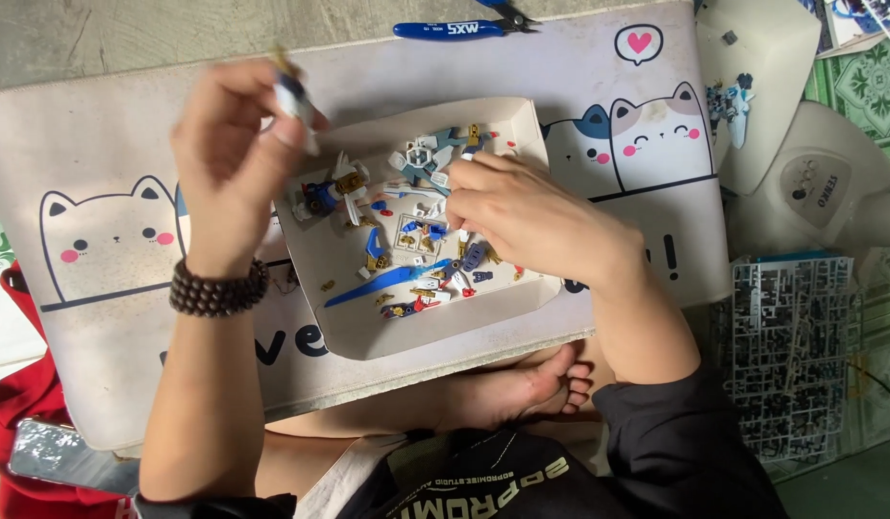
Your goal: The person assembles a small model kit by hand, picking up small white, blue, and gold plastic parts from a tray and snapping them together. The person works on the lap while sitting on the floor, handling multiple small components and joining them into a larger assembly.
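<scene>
Part point(293, 96) upright, long axis vertical, in left hand point(229, 144).

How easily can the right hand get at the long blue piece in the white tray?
Probably yes. The right hand is already low over the white tray, and the long blue piece lies uncovered just beside its fingers. Only small loose parts lie around it. The left hand is raised, holding a small part.

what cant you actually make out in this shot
- Small white and blue part in the left hand, head view: blurred and half covered by the fingertips, shape unclear.
- What the right hand touches in the white tray: hidden under the hand.
- Loose small parts in the tray: too small to tell apart.
- Blue-handled nippers: tips cut off by the top edge.
</scene>
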